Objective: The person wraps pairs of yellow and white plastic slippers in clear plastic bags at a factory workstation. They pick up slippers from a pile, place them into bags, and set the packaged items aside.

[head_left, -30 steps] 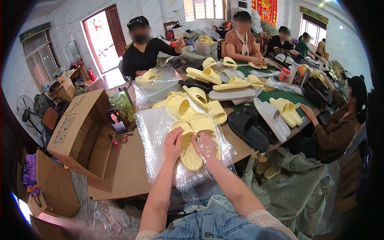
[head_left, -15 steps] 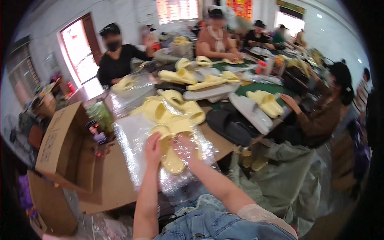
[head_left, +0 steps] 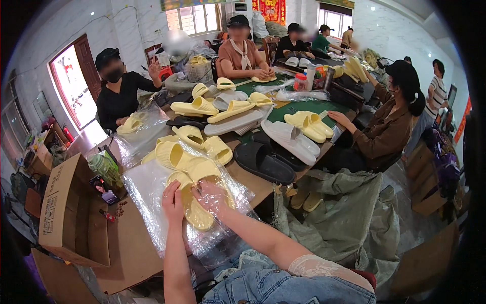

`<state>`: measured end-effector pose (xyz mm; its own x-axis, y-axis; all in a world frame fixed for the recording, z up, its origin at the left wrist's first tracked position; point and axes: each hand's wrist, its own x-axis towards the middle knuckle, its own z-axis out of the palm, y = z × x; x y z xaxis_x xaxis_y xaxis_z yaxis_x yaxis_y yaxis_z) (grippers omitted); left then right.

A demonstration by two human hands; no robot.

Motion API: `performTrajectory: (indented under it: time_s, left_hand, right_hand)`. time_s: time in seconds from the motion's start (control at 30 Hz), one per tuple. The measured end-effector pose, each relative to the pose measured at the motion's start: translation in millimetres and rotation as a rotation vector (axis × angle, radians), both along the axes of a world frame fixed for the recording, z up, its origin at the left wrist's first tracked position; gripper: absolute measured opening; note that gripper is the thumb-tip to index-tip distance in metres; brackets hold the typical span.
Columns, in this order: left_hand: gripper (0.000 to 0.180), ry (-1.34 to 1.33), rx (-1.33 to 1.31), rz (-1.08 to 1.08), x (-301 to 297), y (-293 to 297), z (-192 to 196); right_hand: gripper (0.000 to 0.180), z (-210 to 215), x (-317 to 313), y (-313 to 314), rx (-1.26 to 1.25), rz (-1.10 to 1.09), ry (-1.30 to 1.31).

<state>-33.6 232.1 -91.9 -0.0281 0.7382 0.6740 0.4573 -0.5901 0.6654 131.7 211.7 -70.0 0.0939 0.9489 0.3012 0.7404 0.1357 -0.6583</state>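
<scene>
Both hands moved little; slipper now deeper in bag.
My left hand and right hand pinch the clear bag around the yellow slipper at the table's near edge; sealing remains, I judge.

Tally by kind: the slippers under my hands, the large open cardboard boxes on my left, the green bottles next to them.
yellow slippers: 2, apparently a pair
large open cardboard box: 1
green bottle: 1
Total: 4
</scene>
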Motion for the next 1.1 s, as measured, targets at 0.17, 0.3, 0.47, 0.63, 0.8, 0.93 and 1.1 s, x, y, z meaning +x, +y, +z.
performTrajectory:
  time_s: [0.17,0.3,0.47,0.63,0.8,0.93,1.1]
  left_hand:
    - [0.024,-0.016,-0.004,0.005,-0.5,-6.3,1.3]
    - [0.024,-0.005,-0.002,0.006,2.6,-6.6,4.9]
    - [0.024,-0.02,-0.032,0.007,3.3,-6.2,6.4]
    - [0.024,-0.022,-0.027,0.015,5.4,-7.5,7.8]
    - [0.023,-0.019,-0.026,0.015,2.5,-6.4,8.3]
    - [0.024,-0.015,-0.032,0.022,3.5,-9.1,9.5]
    - [0.024,-0.018,-0.03,0.008,0.9,-7.6,8.7]
  right_hand:
    - [0.042,-0.9,-1.0,-1.3,0.011,-0.013,-0.001]
    - [0.039,-23.1,-2.2,8.7,0.088,-0.026,-0.035]
    - [0.039,-17.9,-1.2,5.6,0.124,-0.014,-0.024]
    - [0.038,-21.9,-0.1,8.1,0.193,-0.038,-0.092]
    - [0.038,-14.9,-0.4,6.5,0.142,0.012,-0.063]
    - [0.039,-14.8,-0.7,5.2,0.081,0.009,-0.068]
    - [0.046,-7.0,-0.8,0.9,-0.007,0.057,-0.118]
